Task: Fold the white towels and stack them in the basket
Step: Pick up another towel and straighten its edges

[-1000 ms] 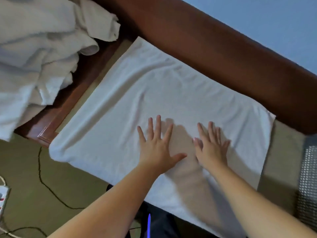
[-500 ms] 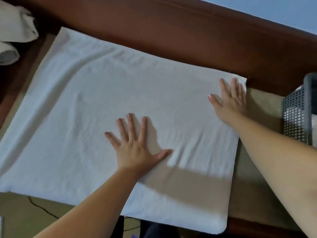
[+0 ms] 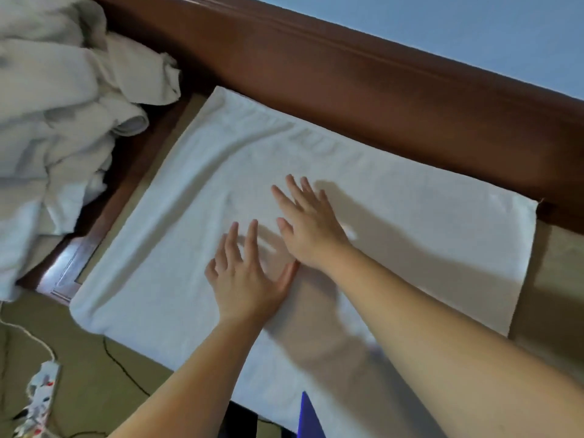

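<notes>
both hands lie flat, fingers spread, on the white towel (image 3: 395, 216) spread across the desk (image 3: 553, 279): left hand (image 3: 249, 279) nearer, right hand (image 3: 309, 232) just beyond, thumbs nearly touching. half a second ago the right hand was at the towel's far right corner.

Probably bedroom: wooden bed frame (image 3: 379, 99)

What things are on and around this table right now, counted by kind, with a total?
Flat towel: 1
Heap of crumpled towels: 1
Hands, left hand and right hand: 2
Power strip: 1
Total: 5
</notes>
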